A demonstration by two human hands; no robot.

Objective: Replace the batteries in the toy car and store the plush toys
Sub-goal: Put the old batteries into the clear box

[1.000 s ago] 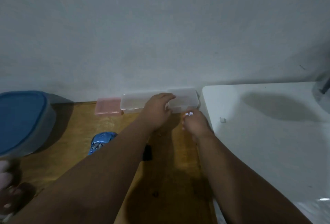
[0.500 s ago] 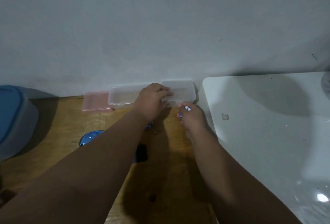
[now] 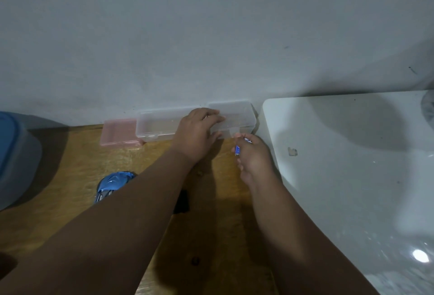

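A clear plastic box (image 3: 237,119) stands against the wall at the back of the wooden table (image 3: 70,160). My left hand (image 3: 197,133) rests on its front, fingers spread over the lid. My right hand (image 3: 252,156) hovers just in front of the box, pinching small blue-and-white batteries (image 3: 238,149). A blue toy car (image 3: 112,183) lies on the wood, partly hidden under my left forearm. A small black piece (image 3: 182,202) lies beside the arm. No plush toys are visible.
A second clear box (image 3: 157,125) and a pink box (image 3: 118,135) line the wall to the left. A large tub with a blue lid (image 3: 14,153) stands at far left. A white table (image 3: 352,165) adjoins on the right.
The view has shifted right and down a little. My left hand stays on the clear box; my right hand has turned so the blue battery shows more.
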